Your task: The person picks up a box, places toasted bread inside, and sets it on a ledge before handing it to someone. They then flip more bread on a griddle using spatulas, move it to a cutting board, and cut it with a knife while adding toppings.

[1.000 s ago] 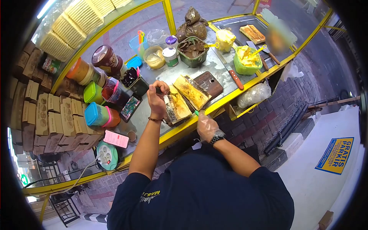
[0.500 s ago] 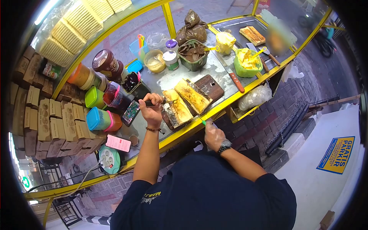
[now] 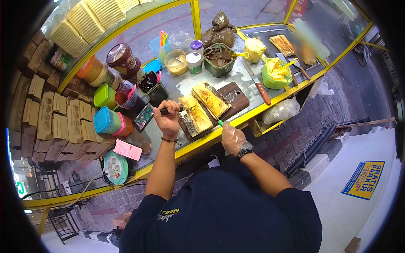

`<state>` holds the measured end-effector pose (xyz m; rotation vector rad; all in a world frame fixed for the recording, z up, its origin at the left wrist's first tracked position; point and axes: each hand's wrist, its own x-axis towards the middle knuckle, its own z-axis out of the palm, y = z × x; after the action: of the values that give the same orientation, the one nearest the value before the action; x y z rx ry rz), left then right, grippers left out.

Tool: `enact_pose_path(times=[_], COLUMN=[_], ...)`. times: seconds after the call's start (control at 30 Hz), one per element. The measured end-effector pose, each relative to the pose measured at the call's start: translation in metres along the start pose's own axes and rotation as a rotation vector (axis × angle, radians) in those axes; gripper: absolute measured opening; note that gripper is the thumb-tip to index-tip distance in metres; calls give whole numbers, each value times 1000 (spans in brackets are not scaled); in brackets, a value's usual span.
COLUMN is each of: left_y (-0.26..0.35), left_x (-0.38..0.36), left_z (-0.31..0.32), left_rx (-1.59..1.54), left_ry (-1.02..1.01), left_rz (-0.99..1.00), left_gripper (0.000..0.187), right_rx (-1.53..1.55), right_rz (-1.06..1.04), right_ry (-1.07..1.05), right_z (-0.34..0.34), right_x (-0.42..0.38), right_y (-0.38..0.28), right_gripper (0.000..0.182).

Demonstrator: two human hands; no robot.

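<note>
Two thick slabs of browned bread lie side by side on a dark wooden board, the left slab and the right slab, with dark crumbly bits along their sides. My left hand is closed around a black-handled tool, whose head is over the upper part of the left slab. In a clear plastic glove, my right hand grips a thin tool with a green handle, near the board's front edge. Its far end is hard to make out against the bread. The wooden board shows bare at its right end.
A red-handled knife lies right of the board. Behind stand a tub of chocolate spread and a green tub of yellow spread. Phones, including a pink-screened one, lie at left beside stacked boxes. A yellow rail edges the counter.
My right hand has moved slightly up and left, bringing the green handle closer to the board. My left hand stays at the left slab, where a pale yellow patch now shows near the tool's head.
</note>
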<state>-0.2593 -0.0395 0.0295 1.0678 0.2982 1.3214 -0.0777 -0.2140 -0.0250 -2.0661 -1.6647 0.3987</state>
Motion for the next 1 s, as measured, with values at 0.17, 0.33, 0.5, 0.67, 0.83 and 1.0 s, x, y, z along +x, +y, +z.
enact_pose_path(times=[0.17, 0.33, 0.5, 0.67, 0.83, 1.0], left_y=[11, 23, -30, -67, -55, -54], left_x=[0, 37, 96, 104, 96, 92], left_z=[6, 19, 13, 18, 47, 47], left_rx=[-24, -14, 501, 216, 127, 133], left_ry=[18, -48, 36, -22, -25, -49], left_rz=[26, 113, 123, -26, -86, -104], left_gripper=[59, 61, 49, 47, 46, 47], right_rx=[-1, -11, -57, -34, -77, -71], right_rz=[47, -10, 50, 56, 152, 118], right_ry=[-30, 21, -69, -57, -86, -93], right_z=[2, 14, 15, 8, -8, -7], right_x=[-18, -24, -27, -35, -46, -47], right_y=[31, 41, 41, 37, 28, 30], right_gripper=[14, 15, 19, 23, 24, 24])
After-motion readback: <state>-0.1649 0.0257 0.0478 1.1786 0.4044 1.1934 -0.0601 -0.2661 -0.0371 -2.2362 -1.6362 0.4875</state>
